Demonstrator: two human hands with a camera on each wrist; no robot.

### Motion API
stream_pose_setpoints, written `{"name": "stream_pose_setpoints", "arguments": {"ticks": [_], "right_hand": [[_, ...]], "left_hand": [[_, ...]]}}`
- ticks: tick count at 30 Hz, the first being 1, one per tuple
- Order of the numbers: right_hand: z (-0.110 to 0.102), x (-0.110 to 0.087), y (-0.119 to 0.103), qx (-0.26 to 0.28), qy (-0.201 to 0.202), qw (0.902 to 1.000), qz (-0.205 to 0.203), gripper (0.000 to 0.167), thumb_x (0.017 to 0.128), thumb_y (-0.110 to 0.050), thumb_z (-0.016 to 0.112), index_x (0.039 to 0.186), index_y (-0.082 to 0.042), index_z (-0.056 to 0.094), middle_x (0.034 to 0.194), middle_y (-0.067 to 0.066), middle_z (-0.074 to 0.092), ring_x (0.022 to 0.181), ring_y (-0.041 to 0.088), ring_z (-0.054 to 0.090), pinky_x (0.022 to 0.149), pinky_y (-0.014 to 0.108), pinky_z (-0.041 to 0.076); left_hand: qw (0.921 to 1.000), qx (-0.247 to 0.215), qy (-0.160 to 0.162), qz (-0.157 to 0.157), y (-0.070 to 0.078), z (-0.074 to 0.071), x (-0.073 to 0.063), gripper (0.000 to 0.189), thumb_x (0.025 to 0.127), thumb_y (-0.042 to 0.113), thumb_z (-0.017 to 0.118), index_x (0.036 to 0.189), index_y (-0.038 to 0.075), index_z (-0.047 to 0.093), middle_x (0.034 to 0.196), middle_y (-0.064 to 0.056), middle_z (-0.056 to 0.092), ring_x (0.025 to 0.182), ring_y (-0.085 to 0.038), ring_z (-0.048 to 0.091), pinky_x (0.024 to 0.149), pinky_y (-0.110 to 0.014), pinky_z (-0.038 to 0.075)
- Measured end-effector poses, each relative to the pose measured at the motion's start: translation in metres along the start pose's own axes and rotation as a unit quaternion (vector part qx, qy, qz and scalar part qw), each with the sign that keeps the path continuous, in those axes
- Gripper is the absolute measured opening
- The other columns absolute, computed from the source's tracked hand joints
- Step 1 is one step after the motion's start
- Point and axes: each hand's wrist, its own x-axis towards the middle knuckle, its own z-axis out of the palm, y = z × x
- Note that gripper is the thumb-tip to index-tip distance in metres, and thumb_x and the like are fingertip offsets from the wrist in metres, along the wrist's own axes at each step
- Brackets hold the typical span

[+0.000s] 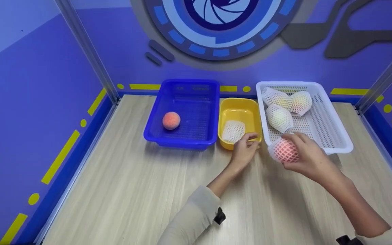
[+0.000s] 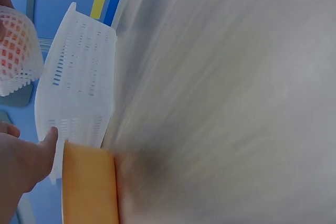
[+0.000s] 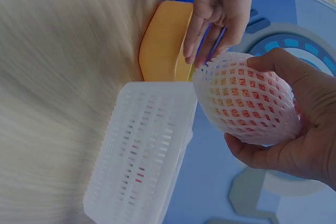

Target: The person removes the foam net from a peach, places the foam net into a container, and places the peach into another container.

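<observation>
My right hand [image 1: 313, 160] grips a reddish peach [image 3: 241, 95] wrapped in a white foam net [image 1: 275, 149], above the front left corner of the white basket [image 1: 344, 148]. Thumb and fingers lie on opposite sides of it in the right wrist view. My left hand [image 1: 244, 152] is over the front right edge of the yellow bin [image 1: 224, 144], its fingers loosely bent and holding nothing. In the right wrist view the left fingertips [image 3: 189, 59] come close to the net's edge; whether they touch it I cannot tell. An empty foam net [image 1: 233, 131] lies in the yellow bin.
Several net-wrapped fruits [image 1: 280, 117] lie in the left part of the white basket. A blue basket [image 1: 179, 144] on the left holds one bare peach [image 1: 171, 120]. Blue panels [image 1: 114, 41] wall the wooden table [image 1: 131, 190] at the back and sides.
</observation>
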Motion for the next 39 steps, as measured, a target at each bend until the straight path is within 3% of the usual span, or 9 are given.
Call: {"name": "stream_pose_setpoints", "arguments": {"ticks": [6,10,13,17,20,22,26,31,39], "right_hand": [[0.015,0.003,-0.006,0.01,-0.022,0.9997,0.0,0.073,0.068,-0.007,0.089,0.133,-0.001,0.056,0.128,0.028,0.056,0.109,0.044,0.06,0.09,0.06,0.053],[0.028,0.005,-0.009,0.02,-0.03,0.9993,-0.01,0.073,0.069,-0.008,0.09,0.134,-0.003,0.058,0.128,0.027,0.057,0.109,0.042,0.061,0.089,0.059,0.054],[0.037,0.006,-0.012,0.022,-0.024,0.9992,-0.025,0.073,0.068,-0.008,0.091,0.133,-0.003,0.059,0.126,0.026,0.059,0.106,0.04,0.063,0.085,0.056,0.056],[0.05,0.007,-0.016,0.014,-0.024,0.999,-0.034,0.072,0.067,-0.007,0.09,0.132,-0.004,0.06,0.124,0.026,0.06,0.104,0.039,0.064,0.083,0.053,0.057],[0.059,0.009,-0.02,0.008,-0.038,0.9988,-0.029,0.072,0.067,-0.007,0.09,0.133,-0.005,0.06,0.127,0.028,0.059,0.107,0.041,0.063,0.085,0.056,0.057],[0.065,0.011,-0.021,0.004,-0.048,0.9985,-0.027,0.073,0.067,-0.008,0.09,0.134,-0.006,0.06,0.131,0.028,0.058,0.109,0.043,0.062,0.087,0.058,0.056],[0.08,0.016,-0.024,-0.002,-0.064,0.9977,-0.019,0.077,0.066,-0.008,0.092,0.135,-0.007,0.059,0.134,0.028,0.056,0.114,0.047,0.06,0.091,0.061,0.053],[0.098,0.021,-0.026,-0.007,-0.075,0.997,-0.016,0.076,0.066,-0.009,0.093,0.133,-0.005,0.058,0.132,0.029,0.056,0.114,0.048,0.059,0.094,0.062,0.052],[0.117,0.03,-0.032,-0.012,-0.072,0.9968,-0.032,0.077,0.064,-0.01,0.093,0.133,-0.004,0.058,0.129,0.026,0.059,0.109,0.047,0.061,0.093,0.063,0.051]], "left_hand": [[0.9954,0.073,-0.034,0.052,0.007,-0.026,-0.01,0.029,0.1,0.007,0.058,0.128,0.002,0.065,0.132,-0.013,0.066,0.111,-0.022,0.068,0.093,-0.022,0.054],[0.9864,0.127,-0.056,0.088,0.01,-0.039,-0.018,0.03,0.1,0.007,0.057,0.129,0.003,0.064,0.133,-0.01,0.065,0.114,-0.02,0.066,0.093,-0.018,0.052],[0.9613,0.219,-0.074,0.15,0.009,-0.048,-0.025,0.03,0.1,0.006,0.057,0.13,0.002,0.062,0.132,-0.01,0.063,0.12,-0.019,0.062,0.1,-0.019,0.049],[0.9069,0.348,-0.084,0.222,0.005,-0.06,-0.034,0.032,0.1,0.009,0.057,0.131,0.001,0.061,0.133,-0.011,0.062,0.126,-0.021,0.059,0.11,-0.025,0.043],[0.8786,0.409,-0.09,0.23,0.004,-0.069,-0.041,0.034,0.101,0.015,0.055,0.133,0.003,0.06,0.137,-0.011,0.061,0.128,-0.025,0.057,0.112,-0.03,0.043],[0.8652,0.438,-0.093,0.225,0.003,-0.076,-0.045,0.037,0.102,0.019,0.054,0.135,0.005,0.06,0.14,-0.01,0.059,0.13,-0.026,0.056,0.112,-0.032,0.043],[0.8557,0.462,-0.096,0.213,0.003,-0.089,-0.051,0.04,0.103,0.023,0.051,0.139,0.007,0.058,0.145,-0.011,0.056,0.131,-0.026,0.054,0.11,-0.036,0.046],[0.8528,0.472,-0.092,0.205,0.001,-0.105,-0.055,0.041,0.103,0.023,0.051,0.14,0.006,0.057,0.145,-0.011,0.055,0.131,-0.027,0.053,0.114,-0.039,0.042],[0.8645,0.463,-0.09,0.173,-0.001,-0.124,-0.06,0.043,0.105,0.023,0.05,0.143,0.004,0.055,0.148,-0.011,0.052,0.134,-0.027,0.05,0.116,-0.038,0.04]]}}
